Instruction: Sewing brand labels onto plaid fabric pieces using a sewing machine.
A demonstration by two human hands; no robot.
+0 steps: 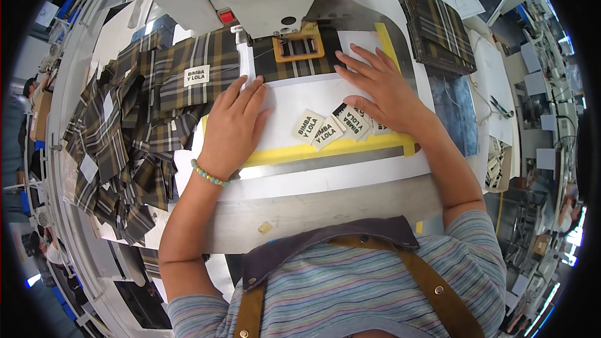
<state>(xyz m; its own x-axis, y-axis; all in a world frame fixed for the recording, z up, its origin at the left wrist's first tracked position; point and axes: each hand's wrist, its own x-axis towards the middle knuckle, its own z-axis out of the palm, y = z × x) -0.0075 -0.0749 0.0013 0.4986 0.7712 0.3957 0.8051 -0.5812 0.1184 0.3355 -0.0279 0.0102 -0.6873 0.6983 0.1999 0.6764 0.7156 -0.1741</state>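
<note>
My left hand (235,125), with a beaded bracelet at the wrist, rests palm down, fingertips at the edge of a white strip on a dark plaid fabric piece (263,57). My right hand (379,94) lies spread, fingertips near that piece's right edge, thumb at several small white printed labels (308,126) on a white board (282,97) edged with yellow tape. An orange clamp frame (299,57) sits on the fabric under the head of a pale grey machine (256,0). Both hands are open and grip nothing.
Crumpled plaid pieces (113,144) pile at the left, beside another plaid piece bearing a white label (196,75). A folded plaid stack (441,31) lies upper right, with papers, a box of strips (496,166) and dark scissors (501,106) farther right. People work at both far edges.
</note>
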